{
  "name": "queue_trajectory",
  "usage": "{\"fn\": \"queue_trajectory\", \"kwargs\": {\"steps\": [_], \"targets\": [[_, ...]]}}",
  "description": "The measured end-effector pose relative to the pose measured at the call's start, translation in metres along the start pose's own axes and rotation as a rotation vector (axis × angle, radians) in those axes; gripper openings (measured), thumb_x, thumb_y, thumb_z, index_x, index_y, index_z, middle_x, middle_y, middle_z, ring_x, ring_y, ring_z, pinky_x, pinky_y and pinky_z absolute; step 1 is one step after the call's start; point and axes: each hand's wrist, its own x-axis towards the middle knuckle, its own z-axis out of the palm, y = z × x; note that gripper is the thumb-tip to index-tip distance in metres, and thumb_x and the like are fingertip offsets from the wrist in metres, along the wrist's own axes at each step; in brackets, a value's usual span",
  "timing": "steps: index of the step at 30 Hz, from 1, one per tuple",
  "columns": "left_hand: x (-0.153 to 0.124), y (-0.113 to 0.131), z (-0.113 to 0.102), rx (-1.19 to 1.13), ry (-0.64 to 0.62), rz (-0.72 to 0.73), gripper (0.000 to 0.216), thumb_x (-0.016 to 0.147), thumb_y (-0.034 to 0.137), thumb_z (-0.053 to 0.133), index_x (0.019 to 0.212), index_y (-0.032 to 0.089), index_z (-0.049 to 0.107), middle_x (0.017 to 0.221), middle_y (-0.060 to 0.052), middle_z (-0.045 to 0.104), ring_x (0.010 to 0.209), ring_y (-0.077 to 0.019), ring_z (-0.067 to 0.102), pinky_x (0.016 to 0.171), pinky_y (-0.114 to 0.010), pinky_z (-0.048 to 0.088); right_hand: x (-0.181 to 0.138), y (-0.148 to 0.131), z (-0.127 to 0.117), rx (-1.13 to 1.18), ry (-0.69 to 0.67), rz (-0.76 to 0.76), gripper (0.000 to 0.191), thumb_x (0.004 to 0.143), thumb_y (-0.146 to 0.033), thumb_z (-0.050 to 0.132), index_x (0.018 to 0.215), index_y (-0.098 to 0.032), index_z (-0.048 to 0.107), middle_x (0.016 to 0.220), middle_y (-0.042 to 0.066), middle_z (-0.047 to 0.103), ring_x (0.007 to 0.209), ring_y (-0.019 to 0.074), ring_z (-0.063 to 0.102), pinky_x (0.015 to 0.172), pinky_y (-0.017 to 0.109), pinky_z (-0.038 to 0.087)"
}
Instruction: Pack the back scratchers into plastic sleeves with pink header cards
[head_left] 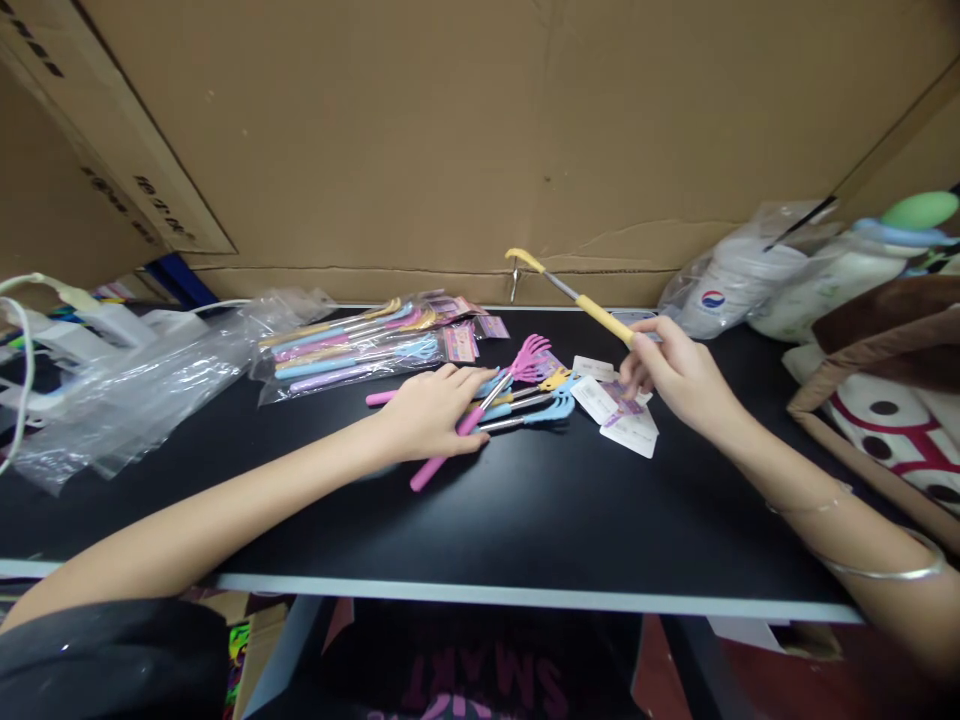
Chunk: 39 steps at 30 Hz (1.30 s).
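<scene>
My right hand (667, 370) is closed around the handle end of a yellow back scratcher (604, 318), held up above the table with its hooked head toward the back wall. My left hand (431, 415) lies spread over a small pile of loose back scratchers. Among them are a pink back scratcher (487, 405) and a blue back scratcher (551, 410); a yellow head shows between them. Several white and purple cards (630, 430) lie loose below my right hand. Part of the pile is hidden under my left hand.
Bagged back scratchers (352, 345) lie behind my left hand. Crumpled clear plastic (150, 390) and white chargers with cables (112, 330) are at left. A bagged white cup (727, 285), a bottle (840, 270) and a brown bag (885, 340) stand at right. Cardboard (450, 130) walls the back.
</scene>
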Motion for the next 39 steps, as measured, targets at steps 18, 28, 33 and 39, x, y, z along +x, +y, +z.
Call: {"fn": "queue_trajectory", "kwargs": {"steps": [18,28,33,39], "targets": [[-0.045,-0.032,0.004,0.084,0.024,-0.129,0.057,0.093,0.047,0.047,0.142,0.017,0.041,0.135,-0.009,0.058,0.121,-0.0248,0.058,0.092,-0.034,0.053,0.03,0.016,0.054,-0.076,-0.162,-0.077,0.027,0.097,-0.048,0.032,0.089,-0.025,0.044,0.108,0.011,0.075,0.109,0.0279,0.063,0.094,0.046,0.043],[-0.052,-0.033,0.016,0.141,0.117,-0.117,0.056,0.099,0.046,0.038,0.143,0.012,0.04,0.137,-0.012,0.056,0.123,-0.0255,0.056,0.101,-0.038,0.049,-0.022,0.025,0.021,-0.22,-0.079,-0.024,0.037,0.097,-0.053,0.031,0.096,-0.023,0.054,0.095,0.008,0.072,0.081,0.023,0.064,0.074,0.036,0.049],[-0.048,-0.029,0.013,0.185,0.083,-0.158,0.057,0.099,0.048,0.035,0.144,0.012,0.039,0.137,-0.013,0.056,0.123,-0.0261,0.055,0.098,-0.037,0.05,-0.046,0.03,-0.005,-0.261,-0.069,0.002,0.038,0.096,-0.054,0.033,0.097,-0.023,0.055,0.092,0.009,0.072,0.079,0.0244,0.064,0.071,0.035,0.048],[-0.028,-0.014,0.008,0.203,0.05,-0.175,0.056,0.099,0.047,0.036,0.144,0.015,0.039,0.136,-0.013,0.056,0.12,-0.0263,0.055,0.089,-0.034,0.053,-0.066,0.048,-0.041,-0.328,0.011,0.042,0.031,0.095,-0.051,0.037,0.096,-0.025,0.055,0.091,0.011,0.071,0.074,0.0258,0.063,0.067,0.036,0.046]]}}
